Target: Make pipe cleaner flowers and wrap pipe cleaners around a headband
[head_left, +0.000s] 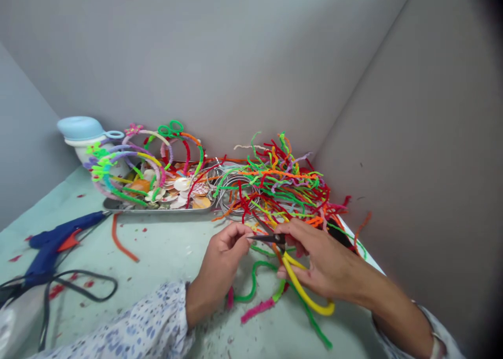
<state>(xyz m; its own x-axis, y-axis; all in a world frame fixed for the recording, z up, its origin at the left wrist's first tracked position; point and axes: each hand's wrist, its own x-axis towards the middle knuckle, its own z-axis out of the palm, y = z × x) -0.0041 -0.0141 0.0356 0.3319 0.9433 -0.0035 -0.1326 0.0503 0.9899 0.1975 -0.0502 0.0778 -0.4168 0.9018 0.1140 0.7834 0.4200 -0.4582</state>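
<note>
The right hand (322, 264) is holding yellow-handled scissors (291, 264), fingers closed around them. Just beside the scissors, the left hand (223, 259) is pinching a fuzzy stick (255, 275), grip pressed together.

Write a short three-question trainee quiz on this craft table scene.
1. True or false: the right hand holds scissors with yellow handles.
2. Which lies at the left of the table? A) blue glue gun B) red hammer C) green tape roll
3. Fill in: the metal tray stands to the ____ of the loose pile of pipe cleaners.

Key: 1 true; 2 A; 3 left. The left hand pinches something small at the scissor tips; what it is cannot be told.
</note>
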